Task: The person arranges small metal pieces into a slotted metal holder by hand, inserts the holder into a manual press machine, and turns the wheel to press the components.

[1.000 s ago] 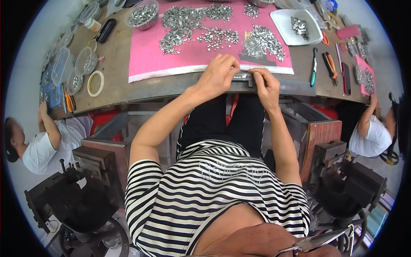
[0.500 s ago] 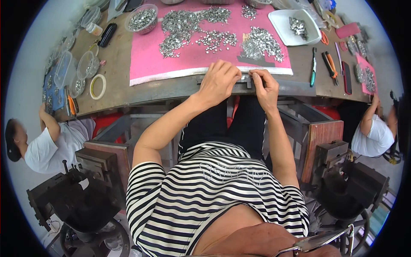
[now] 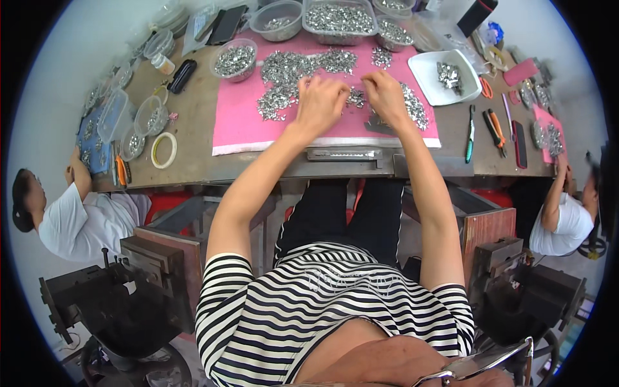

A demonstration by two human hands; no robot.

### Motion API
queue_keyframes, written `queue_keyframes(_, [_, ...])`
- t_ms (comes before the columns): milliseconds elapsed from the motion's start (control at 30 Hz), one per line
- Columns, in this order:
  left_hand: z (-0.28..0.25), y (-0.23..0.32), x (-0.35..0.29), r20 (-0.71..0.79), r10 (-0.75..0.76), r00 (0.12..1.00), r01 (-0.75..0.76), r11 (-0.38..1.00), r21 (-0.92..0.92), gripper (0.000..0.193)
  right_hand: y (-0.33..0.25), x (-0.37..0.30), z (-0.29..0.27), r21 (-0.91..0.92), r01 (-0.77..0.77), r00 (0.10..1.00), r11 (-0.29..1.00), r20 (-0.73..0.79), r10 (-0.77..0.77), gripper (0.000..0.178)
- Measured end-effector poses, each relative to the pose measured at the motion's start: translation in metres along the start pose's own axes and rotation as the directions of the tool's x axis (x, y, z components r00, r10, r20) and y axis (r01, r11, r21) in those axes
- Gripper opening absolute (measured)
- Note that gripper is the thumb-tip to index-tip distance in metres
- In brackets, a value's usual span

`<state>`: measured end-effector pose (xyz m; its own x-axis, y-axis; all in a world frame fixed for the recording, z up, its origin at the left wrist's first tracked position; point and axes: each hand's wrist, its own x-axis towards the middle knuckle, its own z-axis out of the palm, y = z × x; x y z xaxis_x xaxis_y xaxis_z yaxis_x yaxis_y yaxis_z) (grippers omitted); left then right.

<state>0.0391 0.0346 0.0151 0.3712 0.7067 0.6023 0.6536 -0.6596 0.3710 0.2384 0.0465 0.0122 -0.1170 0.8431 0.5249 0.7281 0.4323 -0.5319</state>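
Over the pink mat (image 3: 242, 132), my left hand (image 3: 320, 104) hovers by the pile of small silvery metal pieces (image 3: 274, 103), its fingers curled together. My right hand (image 3: 387, 98) is above the mat too, near the pile of thin shiny pieces (image 3: 414, 108), thumb and forefinger drawn together. Whatever either hand may hold is too small to make out. A smaller cluster of metal bits (image 3: 355, 97) shows between the hands. At the table's front edge, below both forearms, lies a narrow metal fixture (image 3: 345, 155) with a row of small shiny parts in it.
Plastic tubs of metal pieces (image 3: 340, 19) line the back. A white tray (image 3: 422, 80) sits right, beside a toothbrush (image 3: 471, 132), pliers (image 3: 496, 129) and a phone (image 3: 520, 143). A tape roll (image 3: 164, 150) lies left. Co-workers sit at left (image 3: 80, 219) and right (image 3: 561, 219).
Both hands have left the metal fixture at the table edge and reached forward over the mat. The fixture now shows uncovered. The view has tilted, so more tubs appear at the back.
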Motion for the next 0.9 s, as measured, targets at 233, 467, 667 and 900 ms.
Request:
queue_keyframes(233, [0.047, -0.030, 0.042, 0.040, -0.148, 0.988, 0.131, 0.952, 0.277, 0.016, 0.024, 0.033, 0.043, -0.183, -0.034, 0.998, 0.982, 0.040, 0.042, 0.014])
queue_keyframes(467, [0.049, -0.025, 0.042, 0.058, -0.131, 0.990, 0.113, 0.962, 0.250, 0.013, 0.025, 0.032, 0.044, -0.231, -0.045, 0.998, 0.972, 0.023, 0.052, 0.012])
queue_keyframes(667, [-0.001, -0.016, 0.025, 0.095, -0.074, 0.993, 0.066, 0.994, 0.084, 0.010, -0.016, 0.004, -0.005, -0.087, -0.004, 0.995, 0.996, 0.103, 0.013, 0.014])
queue_keyframes(900, [-0.017, 0.016, -0.018, 0.218, 0.221, 0.951, -0.260, 0.951, 0.169, 0.010, -0.032, -0.058, -0.021, -0.014, 0.048, 0.961, 0.999, 0.275, -0.042, 0.013])
